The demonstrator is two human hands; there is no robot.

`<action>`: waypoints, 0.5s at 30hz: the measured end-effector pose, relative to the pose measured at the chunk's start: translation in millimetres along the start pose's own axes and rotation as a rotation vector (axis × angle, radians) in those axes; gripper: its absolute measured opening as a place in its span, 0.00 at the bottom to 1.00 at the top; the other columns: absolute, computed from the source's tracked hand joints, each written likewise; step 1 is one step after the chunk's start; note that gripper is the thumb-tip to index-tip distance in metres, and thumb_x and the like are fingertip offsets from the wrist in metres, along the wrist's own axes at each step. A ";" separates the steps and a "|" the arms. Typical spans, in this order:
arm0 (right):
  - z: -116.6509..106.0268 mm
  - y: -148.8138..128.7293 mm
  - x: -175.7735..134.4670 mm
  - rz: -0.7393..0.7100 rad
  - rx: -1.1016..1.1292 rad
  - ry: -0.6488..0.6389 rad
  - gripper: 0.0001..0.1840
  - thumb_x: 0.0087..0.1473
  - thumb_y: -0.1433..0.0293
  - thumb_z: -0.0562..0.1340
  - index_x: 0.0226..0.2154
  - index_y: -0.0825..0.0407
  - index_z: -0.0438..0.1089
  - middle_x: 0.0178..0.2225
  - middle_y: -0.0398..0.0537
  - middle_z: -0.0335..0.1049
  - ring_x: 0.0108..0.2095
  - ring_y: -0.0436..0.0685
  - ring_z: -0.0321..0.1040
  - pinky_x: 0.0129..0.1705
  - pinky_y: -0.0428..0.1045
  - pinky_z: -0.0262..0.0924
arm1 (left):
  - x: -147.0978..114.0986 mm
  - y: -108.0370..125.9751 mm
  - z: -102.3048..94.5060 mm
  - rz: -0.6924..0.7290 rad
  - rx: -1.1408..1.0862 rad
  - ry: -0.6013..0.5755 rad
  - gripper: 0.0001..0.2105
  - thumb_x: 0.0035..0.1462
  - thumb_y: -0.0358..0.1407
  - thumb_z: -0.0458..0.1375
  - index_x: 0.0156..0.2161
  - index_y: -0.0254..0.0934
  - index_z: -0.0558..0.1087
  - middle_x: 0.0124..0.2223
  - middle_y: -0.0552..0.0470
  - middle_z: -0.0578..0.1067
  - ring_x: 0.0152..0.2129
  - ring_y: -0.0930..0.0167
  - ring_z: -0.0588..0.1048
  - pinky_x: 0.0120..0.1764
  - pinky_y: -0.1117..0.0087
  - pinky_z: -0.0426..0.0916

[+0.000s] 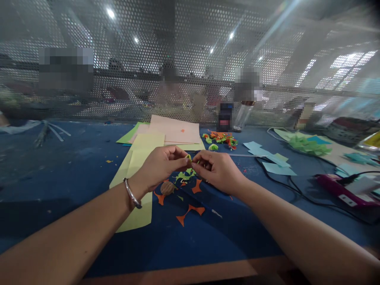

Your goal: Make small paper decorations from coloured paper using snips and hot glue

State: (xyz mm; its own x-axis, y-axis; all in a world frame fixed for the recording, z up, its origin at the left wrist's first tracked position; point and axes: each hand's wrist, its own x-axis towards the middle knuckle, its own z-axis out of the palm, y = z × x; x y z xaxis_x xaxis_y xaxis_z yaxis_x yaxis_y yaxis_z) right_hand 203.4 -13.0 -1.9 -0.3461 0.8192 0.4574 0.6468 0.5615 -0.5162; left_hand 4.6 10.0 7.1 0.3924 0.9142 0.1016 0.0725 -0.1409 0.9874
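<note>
My left hand (pixel 160 166) and my right hand (pixel 219 170) meet above the middle of the table, fingertips pinched together. Between them is a small yellow-green paper piece (pixel 189 157), mostly hidden by the fingers. Below the hands lie green paper scraps (pixel 184 176) and orange paper scraps (pixel 196 186). A round brown disc (pixel 168 188) rests beside them, near my left wrist. Long pale yellow paper sheets (pixel 136 213) lie under and beside my left forearm. Just beyond my hands sits a pile of small green and orange paper pieces (pixel 222 138).
Pink paper sheets (pixel 178 130) are stacked at the back. Light blue paper pieces (pixel 277 168) and a purple power strip (pixel 341 192) with black cables lie to the right. A clear bottle (pixel 244 116) and a phone (pixel 225 116) stand before a perforated metal screen (pixel 192 47).
</note>
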 end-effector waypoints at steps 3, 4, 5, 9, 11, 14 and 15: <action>0.2 0.6 0.0 0.002 0.011 0.001 0.09 0.59 0.65 0.61 0.35 0.53 0.73 0.25 0.42 0.71 0.23 0.48 0.61 0.27 0.45 0.52 | 0.1 0.3 0.4 -0.010 -0.017 -0.014 0.12 0.51 0.38 0.68 0.37 0.33 0.75 0.36 0.48 0.80 0.35 0.70 0.79 0.45 0.65 0.74; 0.3 0.8 0.0 0.001 0.016 0.002 0.09 0.59 0.65 0.61 0.35 0.53 0.73 0.25 0.42 0.71 0.23 0.48 0.61 0.27 0.45 0.52 | 0.2 0.4 0.4 -0.013 -0.021 -0.018 0.12 0.51 0.38 0.68 0.37 0.33 0.75 0.36 0.48 0.80 0.35 0.70 0.79 0.46 0.65 0.73; 0.4 1.0 0.0 -0.001 0.021 0.002 0.09 0.59 0.64 0.61 0.35 0.53 0.73 0.25 0.42 0.70 0.23 0.48 0.61 0.27 0.45 0.52 | 0.3 0.4 0.3 -0.015 -0.024 -0.020 0.12 0.51 0.38 0.68 0.37 0.33 0.75 0.36 0.48 0.79 0.35 0.70 0.79 0.46 0.65 0.73; 0.6 1.3 0.0 -0.002 0.029 -0.003 0.09 0.59 0.64 0.61 0.34 0.53 0.73 0.25 0.42 0.70 0.23 0.48 0.60 0.27 0.45 0.52 | 0.5 0.5 -0.1 -0.006 -0.023 -0.023 0.11 0.50 0.37 0.68 0.36 0.33 0.75 0.35 0.49 0.79 0.34 0.71 0.78 0.45 0.65 0.73; 0.7 0.9 0.1 0.001 0.028 -0.001 0.09 0.59 0.64 0.61 0.34 0.53 0.73 0.25 0.41 0.70 0.22 0.47 0.60 0.26 0.45 0.52 | 0.4 0.0 -0.4 0.007 -0.006 -0.021 0.11 0.50 0.37 0.68 0.36 0.33 0.75 0.35 0.49 0.79 0.34 0.71 0.78 0.44 0.66 0.74; 1.0 0.2 0.5 0.004 0.024 -0.003 0.08 0.58 0.65 0.61 0.34 0.53 0.73 0.24 0.41 0.69 0.22 0.47 0.60 0.26 0.45 0.52 | 0.4 -2.1 -1.3 0.037 0.068 -0.006 0.11 0.52 0.38 0.67 0.37 0.34 0.75 0.36 0.48 0.79 0.34 0.70 0.78 0.43 0.66 0.74; 1.1 0.0 0.7 0.004 0.020 -0.004 0.08 0.58 0.66 0.61 0.34 0.53 0.73 0.24 0.41 0.69 0.22 0.48 0.60 0.26 0.45 0.52 | 0.5 -3.1 -1.6 0.050 0.108 0.000 0.11 0.53 0.39 0.66 0.38 0.35 0.75 0.37 0.47 0.79 0.35 0.69 0.78 0.43 0.66 0.74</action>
State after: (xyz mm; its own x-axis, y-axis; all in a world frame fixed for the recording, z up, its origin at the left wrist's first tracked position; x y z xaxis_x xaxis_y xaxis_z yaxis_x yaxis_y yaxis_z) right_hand 202.4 -12.3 -2.4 -0.3461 0.8220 0.4522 0.6346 0.5601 -0.5326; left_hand 3.1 11.5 4.3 0.3979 0.9050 0.1502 0.1516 -0.2264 0.9622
